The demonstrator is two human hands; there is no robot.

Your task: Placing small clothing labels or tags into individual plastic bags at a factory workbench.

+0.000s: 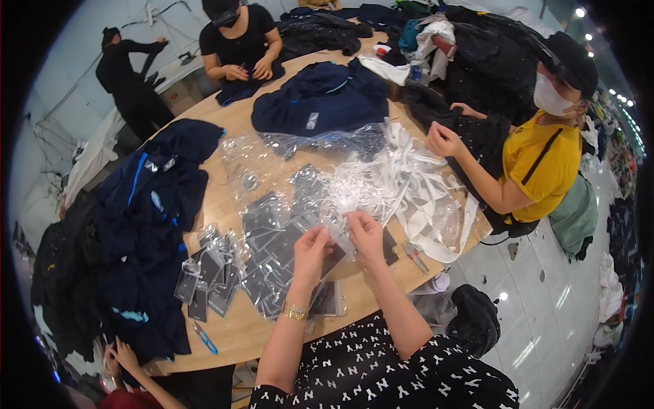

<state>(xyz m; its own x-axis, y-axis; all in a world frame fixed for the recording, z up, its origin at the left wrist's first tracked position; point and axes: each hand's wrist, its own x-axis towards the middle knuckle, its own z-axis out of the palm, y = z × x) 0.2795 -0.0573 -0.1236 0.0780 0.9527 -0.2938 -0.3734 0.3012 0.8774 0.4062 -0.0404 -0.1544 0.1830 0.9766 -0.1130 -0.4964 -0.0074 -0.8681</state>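
Saw dark blue clothes (153,204) on the left, then black tags (211,273) on the table (242,344). Found left hand (312,251) clamped on small clear plastic (345,248) between both hands, right hand (366,235) likewise pinched on it. Noticed snips (415,258) further right.

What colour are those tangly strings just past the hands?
White; the strings show best in the head view.

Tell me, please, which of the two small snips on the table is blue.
The blue snips lie below the smaller pile of tags; the other pair, not blue, lies right of the right hand.
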